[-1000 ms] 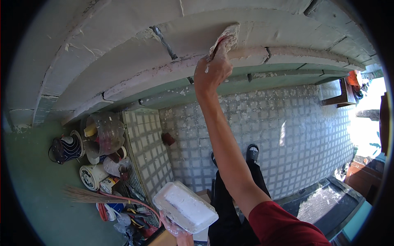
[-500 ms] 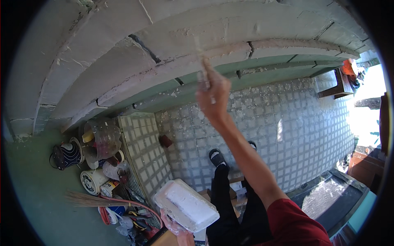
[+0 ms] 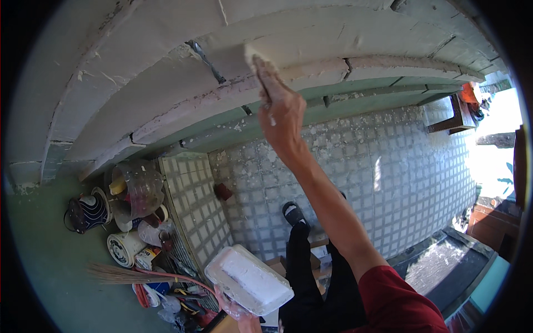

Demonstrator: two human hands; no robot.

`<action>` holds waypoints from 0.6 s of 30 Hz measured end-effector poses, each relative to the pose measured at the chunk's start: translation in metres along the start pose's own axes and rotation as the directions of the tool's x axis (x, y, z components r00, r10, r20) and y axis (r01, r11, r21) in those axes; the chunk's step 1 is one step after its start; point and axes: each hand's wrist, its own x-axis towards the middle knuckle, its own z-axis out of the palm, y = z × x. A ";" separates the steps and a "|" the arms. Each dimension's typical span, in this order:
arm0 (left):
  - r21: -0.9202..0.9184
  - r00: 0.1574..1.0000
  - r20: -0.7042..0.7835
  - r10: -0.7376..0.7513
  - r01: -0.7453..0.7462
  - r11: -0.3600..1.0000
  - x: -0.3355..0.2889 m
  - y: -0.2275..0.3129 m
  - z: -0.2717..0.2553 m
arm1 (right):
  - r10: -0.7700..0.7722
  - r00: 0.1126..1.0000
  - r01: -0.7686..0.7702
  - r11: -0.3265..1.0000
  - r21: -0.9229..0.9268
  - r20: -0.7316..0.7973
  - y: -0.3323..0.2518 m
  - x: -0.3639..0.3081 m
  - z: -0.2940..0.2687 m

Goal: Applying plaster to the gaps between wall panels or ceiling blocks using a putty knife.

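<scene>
My right hand [image 3: 283, 108], smeared with white, is raised at the end of the bare right arm. Its fingers are closed round a putty knife [image 3: 252, 58], whose whitish blade is against the grey overhead panel [image 3: 311, 36]; the hand hides most of the handle. Low in the view, my left hand [image 3: 241, 317] supports a white plastic tub [image 3: 216, 269] at its near left edge. White paste [image 3: 252, 280] lies in the tub. Fingers under the tub are partly hidden and look coated with white.
Panel joints and a ledge [image 3: 194, 102] curve across the top. At left are buckets [image 3: 123, 247], a clear plastic container [image 3: 141, 188], a straw broom [image 3: 116, 273] and a pink hose [image 3: 183, 277]. White spatters dot the tiled floor [image 3: 355, 166]. A dark-topped table [image 3: 444, 266] stands right.
My right hand has moved a little left and up with the putty knife along the panel. The tub in my left hand has shifted slightly left.
</scene>
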 end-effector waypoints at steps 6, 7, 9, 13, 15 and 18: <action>-0.051 0.992 -0.111 -0.057 0.051 0.997 0.013 0.009 0.005 | 0.132 0.984 -0.133 0.991 -0.005 -0.116 0.023 0.012 -0.034; -0.055 0.995 -0.070 -0.072 0.068 0.996 0.014 0.009 0.007 | 0.161 0.961 -0.181 0.981 -0.070 -0.223 0.035 0.021 -0.044; -0.059 0.996 -0.029 -0.090 0.088 0.994 0.015 0.011 0.012 | 0.103 0.968 -0.131 0.985 -0.111 -0.227 0.050 0.040 -0.062; -0.006 0.996 -0.052 -0.070 0.070 0.998 0.018 0.017 0.015 | 0.176 0.983 -0.181 0.965 -0.189 -0.045 0.027 0.033 -0.037; 0.025 0.996 -0.054 -0.068 0.069 0.997 0.021 0.019 0.013 | -0.006 1.000 0.004 0.996 -0.088 -0.018 0.013 0.014 -0.011; -0.028 0.996 -0.022 -0.091 0.090 0.996 0.028 0.020 0.010 | -0.263 0.962 0.262 0.965 0.028 0.069 0.016 0.006 -0.003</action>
